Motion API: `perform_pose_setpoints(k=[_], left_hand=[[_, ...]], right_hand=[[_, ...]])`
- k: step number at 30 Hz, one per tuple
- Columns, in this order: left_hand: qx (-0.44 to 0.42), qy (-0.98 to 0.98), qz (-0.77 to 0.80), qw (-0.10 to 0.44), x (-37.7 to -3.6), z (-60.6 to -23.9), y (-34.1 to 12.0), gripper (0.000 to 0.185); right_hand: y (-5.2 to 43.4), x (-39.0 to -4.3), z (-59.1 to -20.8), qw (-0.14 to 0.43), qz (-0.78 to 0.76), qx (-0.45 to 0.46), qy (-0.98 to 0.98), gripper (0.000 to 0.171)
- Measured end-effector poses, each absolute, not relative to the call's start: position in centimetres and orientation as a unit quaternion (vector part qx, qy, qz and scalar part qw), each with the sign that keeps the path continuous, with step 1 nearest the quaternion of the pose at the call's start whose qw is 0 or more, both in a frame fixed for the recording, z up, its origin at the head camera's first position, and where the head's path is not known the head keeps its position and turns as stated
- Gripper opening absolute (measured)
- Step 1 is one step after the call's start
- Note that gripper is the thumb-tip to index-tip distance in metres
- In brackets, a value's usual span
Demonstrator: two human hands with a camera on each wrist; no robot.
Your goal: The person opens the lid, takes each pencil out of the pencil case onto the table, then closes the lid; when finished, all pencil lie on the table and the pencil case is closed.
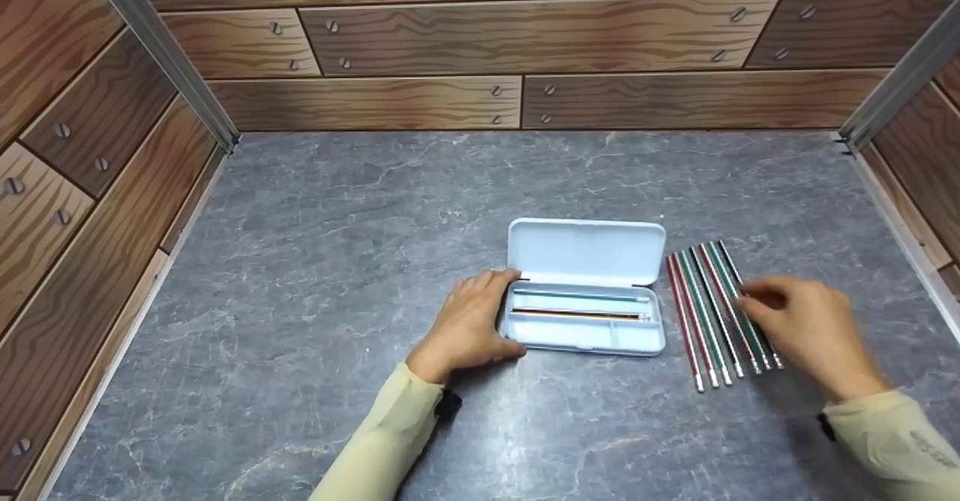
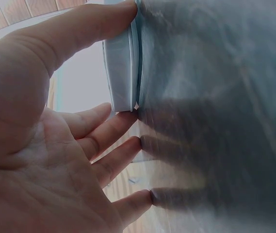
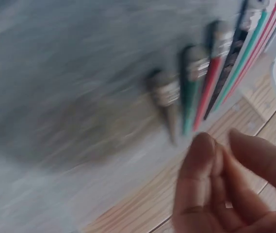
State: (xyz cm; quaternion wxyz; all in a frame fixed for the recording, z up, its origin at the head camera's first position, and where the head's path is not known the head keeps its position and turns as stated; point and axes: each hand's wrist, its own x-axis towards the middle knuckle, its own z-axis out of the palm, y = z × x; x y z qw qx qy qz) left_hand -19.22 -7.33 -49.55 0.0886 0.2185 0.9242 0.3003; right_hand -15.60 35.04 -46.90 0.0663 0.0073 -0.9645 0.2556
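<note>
Centre frame, the left hand (image 1: 469,321) rests relaxed fingers against the open pencil case (image 1: 585,291) holding 2 pencils; right of it, the right hand (image 1: 806,332), fingers loosely bunched, hovers over the pencil row (image 1: 712,313)

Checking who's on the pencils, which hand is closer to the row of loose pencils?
Right. The right hand hovers over the loose pencils; the left hand rests against the pencil case.

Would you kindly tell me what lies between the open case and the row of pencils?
Nothing: in the head view a narrow bare strip of table separates the case from the pencils.
</note>
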Motion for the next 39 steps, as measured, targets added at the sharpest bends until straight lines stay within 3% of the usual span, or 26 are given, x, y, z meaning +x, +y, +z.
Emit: perform_pose_setpoints(k=[3,7,13,17,25,39], left_hand=[[0.218,0.924,0.3,0.089,-19.2,-49.5,-7.3,0.104],[0.216,0.925,0.3,0.091,-19.3,-49.5,-7.3,0.104],[0.219,0.926,0.295,0.088,-19.3,-49.6,-7.3,0.104],[0.22,0.926,0.293,0.087,-19.3,-49.6,-7.3,0.104],[0.217,0.925,0.298,0.089,-19.2,-49.5,-7.4,0.103],[0.213,0.928,0.292,0.091,-19.3,-49.6,-7.3,0.105]], right_hand=[[32.5,-16.3,-47.1,0.135,0.28,0.082,-0.947,0.025],[29.4,-17.4,-47.7,0.177,0.3,0.186,-0.919,0.029],[26.5,-18.5,-48.8,0.189,0.258,0.301,-0.898,0.034],[25.3,-18.6,-49.2,0.191,0.188,0.343,-0.9,0.028],[24.7,-18.4,-49.6,0.208,0.112,0.388,-0.891,0.023],[24.5,-19.0,-49.7,0.22,0.081,0.385,-0.892,0.017]])
